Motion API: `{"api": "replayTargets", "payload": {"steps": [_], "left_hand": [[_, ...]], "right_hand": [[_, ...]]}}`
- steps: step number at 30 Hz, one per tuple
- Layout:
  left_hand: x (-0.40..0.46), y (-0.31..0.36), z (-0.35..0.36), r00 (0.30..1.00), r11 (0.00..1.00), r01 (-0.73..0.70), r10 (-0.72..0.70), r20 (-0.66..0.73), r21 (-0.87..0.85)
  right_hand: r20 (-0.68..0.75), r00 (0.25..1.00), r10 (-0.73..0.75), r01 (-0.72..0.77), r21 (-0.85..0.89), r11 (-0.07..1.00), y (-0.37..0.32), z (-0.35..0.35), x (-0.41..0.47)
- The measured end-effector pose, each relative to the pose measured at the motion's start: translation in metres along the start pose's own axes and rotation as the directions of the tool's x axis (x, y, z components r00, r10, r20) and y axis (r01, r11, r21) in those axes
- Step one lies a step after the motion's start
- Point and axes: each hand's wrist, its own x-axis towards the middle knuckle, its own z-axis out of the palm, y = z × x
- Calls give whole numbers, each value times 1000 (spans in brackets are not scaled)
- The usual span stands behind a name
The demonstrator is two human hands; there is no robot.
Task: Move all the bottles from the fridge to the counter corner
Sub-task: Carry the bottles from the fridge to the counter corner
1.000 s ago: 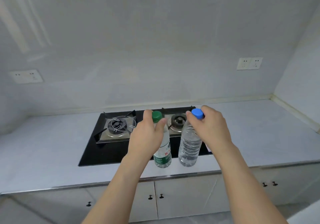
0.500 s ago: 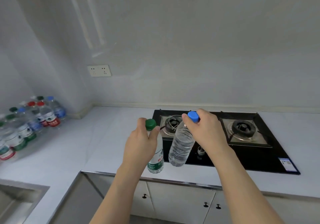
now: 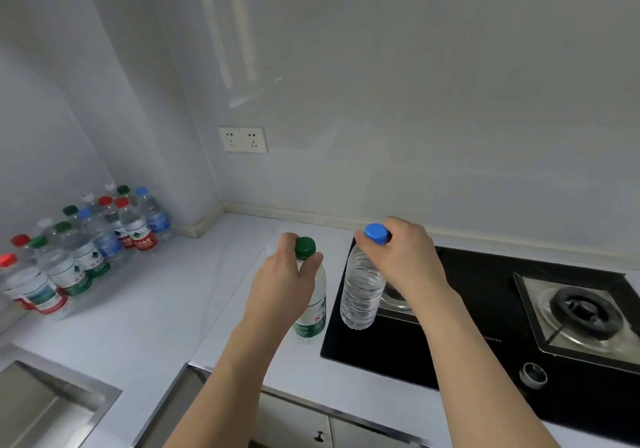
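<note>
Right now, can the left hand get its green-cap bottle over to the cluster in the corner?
Probably yes. The left hand grips the green-cap bottle, and bare counter lies between it and the bottle cluster; nothing visible blocks that path.

Hardly any lettering can be read from here. The green-capped bottle (image 3: 313,304) carries a green and white label with red characters on it, too blurred to make out. Red-labelled bottles (image 3: 138,231) in the corner show white characters and a small mountain logo, also unreadable. The hob (image 3: 485,326) bears faint white print, illegible.
</note>
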Motion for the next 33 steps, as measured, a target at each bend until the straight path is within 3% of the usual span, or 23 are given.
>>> {"api": "replayTargets", "payload": {"steps": [4,18,33], "left_hand": [[37,-2,-2,999,997,-29,30,-18,73],[114,-56,15,998,994,60,-63,26,95],[208,-208,-78,988,977,150,-151,-1,149]], "right_hand": [[-8,999,-36,36,35,999,-1,18,37],[80,996,-34,35,-1,999,8,91,102],[278,959,-56,63,-16,998,-110,270,157]]}}
